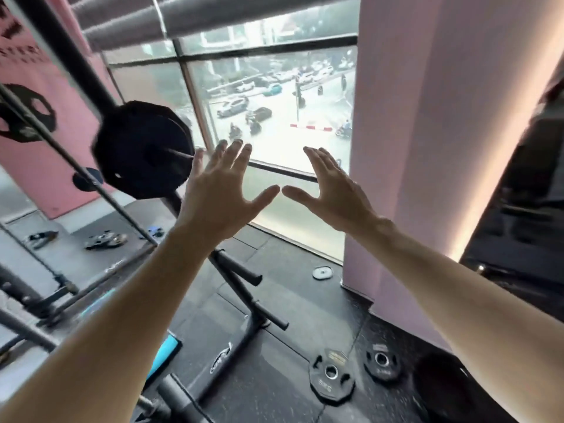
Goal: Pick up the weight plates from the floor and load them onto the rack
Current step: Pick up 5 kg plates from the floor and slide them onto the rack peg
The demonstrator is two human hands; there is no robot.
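Observation:
A large black weight plate (143, 149) hangs on an upper peg of the black rack (238, 296), at the left. My left hand (218, 193) is raised just right of that plate, fingers spread and straight, holding nothing. My right hand (328, 187) is raised beside it, also spread and empty; the two thumbs nearly touch. On the floor at the lower right lie two black plates (331, 374) (381, 361), and a small grey plate (322, 272) lies near the pillar. The rack's lower pegs are bare.
A mirror (45, 178) on the left reflects the rack and plates. A window (274, 117) is ahead, a pink pillar (427, 148) to the right. A blue pad (166, 352) and black tubes lie at the bottom left. Dark rubber flooring surrounds the rack.

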